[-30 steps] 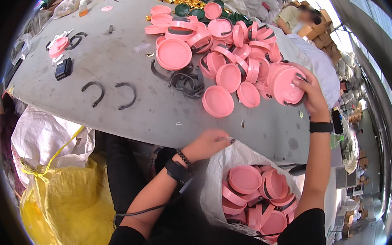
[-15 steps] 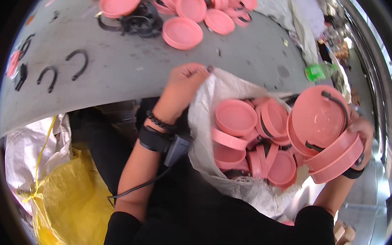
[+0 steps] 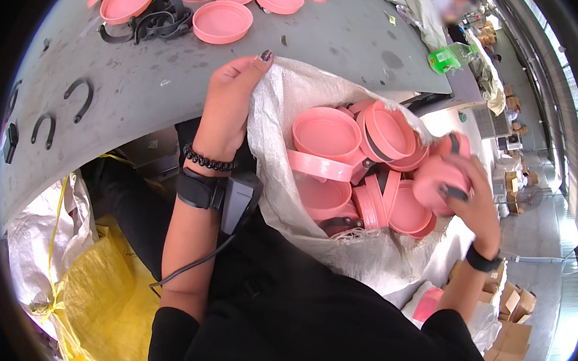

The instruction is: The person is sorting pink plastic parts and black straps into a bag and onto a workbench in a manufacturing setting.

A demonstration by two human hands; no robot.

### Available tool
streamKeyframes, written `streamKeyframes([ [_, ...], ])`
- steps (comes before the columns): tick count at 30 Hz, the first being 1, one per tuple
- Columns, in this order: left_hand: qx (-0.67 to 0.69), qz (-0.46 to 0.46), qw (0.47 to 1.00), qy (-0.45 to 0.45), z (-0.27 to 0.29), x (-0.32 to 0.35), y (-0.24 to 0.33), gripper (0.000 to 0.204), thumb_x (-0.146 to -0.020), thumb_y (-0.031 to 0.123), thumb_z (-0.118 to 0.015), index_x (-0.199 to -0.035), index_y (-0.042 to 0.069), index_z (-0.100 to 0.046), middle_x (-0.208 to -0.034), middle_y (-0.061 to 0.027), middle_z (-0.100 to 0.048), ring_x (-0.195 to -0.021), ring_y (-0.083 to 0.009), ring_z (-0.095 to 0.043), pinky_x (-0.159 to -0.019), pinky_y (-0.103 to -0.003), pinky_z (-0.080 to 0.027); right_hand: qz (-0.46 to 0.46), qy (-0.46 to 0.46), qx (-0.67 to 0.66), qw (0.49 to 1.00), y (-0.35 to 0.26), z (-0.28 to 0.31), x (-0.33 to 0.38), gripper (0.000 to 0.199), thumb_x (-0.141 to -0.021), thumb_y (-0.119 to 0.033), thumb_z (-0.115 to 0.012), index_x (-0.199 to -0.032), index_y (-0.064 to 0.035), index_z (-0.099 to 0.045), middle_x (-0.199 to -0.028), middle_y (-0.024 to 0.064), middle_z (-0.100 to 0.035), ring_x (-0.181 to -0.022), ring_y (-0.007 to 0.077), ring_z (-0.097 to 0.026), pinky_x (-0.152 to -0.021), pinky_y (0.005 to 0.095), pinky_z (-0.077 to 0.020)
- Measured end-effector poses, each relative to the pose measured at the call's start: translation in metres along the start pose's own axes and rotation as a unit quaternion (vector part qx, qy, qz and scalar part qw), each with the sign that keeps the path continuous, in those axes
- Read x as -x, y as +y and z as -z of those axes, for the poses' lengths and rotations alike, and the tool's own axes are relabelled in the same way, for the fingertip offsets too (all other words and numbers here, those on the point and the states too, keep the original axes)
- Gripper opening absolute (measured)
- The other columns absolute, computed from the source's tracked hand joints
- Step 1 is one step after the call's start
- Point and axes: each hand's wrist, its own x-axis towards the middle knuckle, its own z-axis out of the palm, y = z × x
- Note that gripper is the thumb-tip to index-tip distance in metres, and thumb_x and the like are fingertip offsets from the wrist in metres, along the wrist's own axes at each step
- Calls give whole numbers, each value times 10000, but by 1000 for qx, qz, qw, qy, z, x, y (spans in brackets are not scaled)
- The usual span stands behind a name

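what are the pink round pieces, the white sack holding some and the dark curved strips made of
Pink round pieces: probably plastic; glossy, with highlights. White sack: likely woven plastic; slight sheen, frayed strands at its edge. Dark curved strips: perhaps plastic; fairly matte, holding their arch; rubber possible.

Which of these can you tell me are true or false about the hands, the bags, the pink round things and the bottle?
1. The left hand grips the rim of the white sack. True.
2. The right hand touches nothing. False: it is touching pink pieces.
3. Round pink dishes lie in the white sack. True.
4. The bottle is red. False: it is green.
5. A yellow sack is at the lower left. True.
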Motion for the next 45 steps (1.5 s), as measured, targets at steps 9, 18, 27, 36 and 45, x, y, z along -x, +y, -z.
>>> streamKeyframes([
  [9, -8, -3, 1000, 31, 9, -4, -12, 163, -829, 161, -580, -846, -1, -591, -748, -23, -601, -633, -74, -547, -575, -209, -431, 108, 63, 270, 955, -5, -66, -12, 457, -547, -130, -693, -990, -157, -584, -813, 71, -461, -841, 236, -489, -852, 407, -290],
  [18, -8, 3, 999, 43, 6, -5, -11, 164, -827, 149, -578, -846, -12, -600, -723, -7, -584, -584, -56, -509, -530, -191, -397, 187, 38, 314, 930, 11, -85, -29, 419, -626, -202, -645, -1030, -123, -563, -779, 105, -441, -781, 278, -473, -665, 367, -364],
  [27, -11, -12, 1000, 4, 19, -11, -26, 159, -831, 147, -570, -831, -8, -604, -722, -4, -587, -581, -45, -505, -515, -183, -389, 213, 2, 275, 938, 5, -87, -26, 501, -667, -75, -557, -1161, -125, -495, -936, 150, -482, -857, 290, -491, -694, 342, -372],
  [36, -62, 8, 998, 14, 25, -3, -17, 151, -838, 148, -562, -855, 3, -602, -757, -15, -605, -631, -61, -552, -569, -197, -437, 11, -176, -115, 978, 35, -10, -27, 489, -767, -138, -590, -1229, -67, -449, -1212, 124, -480, -1112, 210, -457, -925, 340, -352],
  [45, -146, -83, 986, -1, -22, 24, 3, 180, -842, 143, -558, -911, -18, -601, -800, 5, -584, -722, -45, -504, -650, -196, -401, -6, 137, -12, 990, 145, -37, -60, 503, -754, -136, -588, -1218, -19, -433, -1146, 155, -523, -1060, 241, -493, -872, 330, -397],
])
